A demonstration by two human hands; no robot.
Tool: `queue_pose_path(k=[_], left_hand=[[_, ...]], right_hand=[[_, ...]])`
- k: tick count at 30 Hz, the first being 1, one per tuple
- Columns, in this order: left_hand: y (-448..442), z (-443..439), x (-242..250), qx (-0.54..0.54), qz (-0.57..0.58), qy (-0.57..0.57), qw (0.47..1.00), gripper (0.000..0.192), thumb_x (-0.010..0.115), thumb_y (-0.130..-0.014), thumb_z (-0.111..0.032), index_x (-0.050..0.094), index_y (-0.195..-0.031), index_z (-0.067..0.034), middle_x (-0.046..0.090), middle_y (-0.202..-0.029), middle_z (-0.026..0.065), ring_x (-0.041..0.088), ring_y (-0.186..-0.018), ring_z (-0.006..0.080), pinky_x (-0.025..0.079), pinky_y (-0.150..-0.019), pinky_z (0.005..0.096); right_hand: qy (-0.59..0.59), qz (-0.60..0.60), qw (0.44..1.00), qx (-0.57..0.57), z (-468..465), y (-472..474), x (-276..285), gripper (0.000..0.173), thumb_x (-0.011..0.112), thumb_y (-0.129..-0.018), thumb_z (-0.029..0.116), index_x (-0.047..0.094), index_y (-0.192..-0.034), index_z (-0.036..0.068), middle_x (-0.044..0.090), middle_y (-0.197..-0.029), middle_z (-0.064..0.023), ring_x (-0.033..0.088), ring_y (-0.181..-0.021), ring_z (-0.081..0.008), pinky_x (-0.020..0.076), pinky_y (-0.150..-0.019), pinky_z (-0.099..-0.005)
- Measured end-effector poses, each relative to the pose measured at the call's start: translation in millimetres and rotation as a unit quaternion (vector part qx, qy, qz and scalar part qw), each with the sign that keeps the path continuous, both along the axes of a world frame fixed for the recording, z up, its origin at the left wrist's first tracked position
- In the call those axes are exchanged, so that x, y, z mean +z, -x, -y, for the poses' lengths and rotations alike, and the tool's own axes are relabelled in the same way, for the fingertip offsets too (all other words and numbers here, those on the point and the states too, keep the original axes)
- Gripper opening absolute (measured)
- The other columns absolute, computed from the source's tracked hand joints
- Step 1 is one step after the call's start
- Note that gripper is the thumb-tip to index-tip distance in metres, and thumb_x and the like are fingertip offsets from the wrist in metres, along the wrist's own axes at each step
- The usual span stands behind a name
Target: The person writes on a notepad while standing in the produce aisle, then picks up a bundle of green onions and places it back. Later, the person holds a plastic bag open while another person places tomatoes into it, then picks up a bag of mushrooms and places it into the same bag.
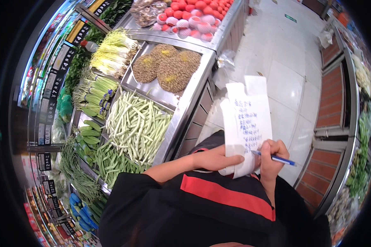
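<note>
Several strips of white paper [249,123] with lines of blue handwriting are held out in front of my body. My left hand [218,158] grips their lower left edge, its thumb on top and its fingers hidden behind. In my right hand [272,157] is a blue and white pen [278,159], its tip at the lowest written line. Left of the papers stands a metal produce counter [185,122]. Pale green beans [136,123] fill the tray nearest my left forearm. Beyond them lie net bags of small brown round items [170,68].
Red tomatoes [201,18], some in foam nets, lie at the counter's far end. Yellow chives [114,54] and bundled green stems [97,95] sit along its left. A tiled aisle [284,61] separates it from a brick-fronted counter [330,98] of vegetables. Price tags [60,71] line the left shelf.
</note>
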State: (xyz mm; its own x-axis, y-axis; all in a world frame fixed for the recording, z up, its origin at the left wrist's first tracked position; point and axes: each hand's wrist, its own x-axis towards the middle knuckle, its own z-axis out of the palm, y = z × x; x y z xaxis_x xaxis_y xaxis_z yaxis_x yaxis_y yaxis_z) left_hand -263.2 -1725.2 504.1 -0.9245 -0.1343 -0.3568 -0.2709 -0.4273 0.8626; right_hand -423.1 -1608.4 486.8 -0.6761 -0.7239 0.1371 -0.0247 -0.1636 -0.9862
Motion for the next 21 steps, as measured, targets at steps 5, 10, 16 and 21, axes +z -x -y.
queue_pose_path(k=[5,10,16,21], left_hand=[[38.6,42.1,-23.9,-0.021,-0.066,-0.008,0.998,0.049,0.052,-0.096,-0.014,0.041,-0.14,0.004,0.051,-0.136,0.014,0.048,-0.125,0.022,0.038,-0.106,0.0342],[68.1,101.6,-22.7,-0.022,-0.046,-0.004,0.999,0.05,0.054,-0.096,-0.015,0.041,-0.14,0.003,0.051,-0.137,0.0152,0.047,-0.126,0.0231,0.039,-0.106,0.036],[102.6,174.6,-11.7,-0.007,-0.051,0.015,0.999,0.051,0.054,-0.095,-0.016,0.041,-0.14,0.003,0.053,-0.134,0.0159,0.049,-0.124,0.024,0.04,-0.105,0.0354],[128.9,213.6,-16.4,0.007,-0.028,-0.044,0.999,0.05,0.052,-0.095,-0.016,0.04,-0.14,0.003,0.053,-0.134,0.014,0.049,-0.123,0.0221,0.039,-0.106,0.0346]], right_hand=[[0.002,0.039,0.999,0.008,37.3,33.6,-1.8,0.034,0.056,-0.087,-0.006,0.034,-0.065,0.006,0.049,-0.059,-0.0035,0.044,-0.052,-0.0088,0.0362,-0.05,-0.0238],[-0.01,-0.054,0.998,0.015,95.8,69.5,3.4,0.034,0.057,-0.086,-0.005,0.035,-0.063,0.006,0.051,-0.059,-0.0049,0.045,-0.052,-0.0097,0.0359,-0.05,-0.0241],[-0.011,-0.085,0.996,0.024,175.3,105.0,7.5,0.035,0.058,-0.086,-0.005,0.034,-0.063,0.006,0.05,-0.058,-0.0044,0.044,-0.052,-0.009,0.0343,-0.05,-0.024],[-0.016,0.017,1.0,-0.005,218.9,134.2,-0.5,0.036,0.057,-0.086,-0.005,0.032,-0.063,0.006,0.045,-0.058,-0.0019,0.039,-0.053,-0.0077,0.0318,-0.049,-0.024]])
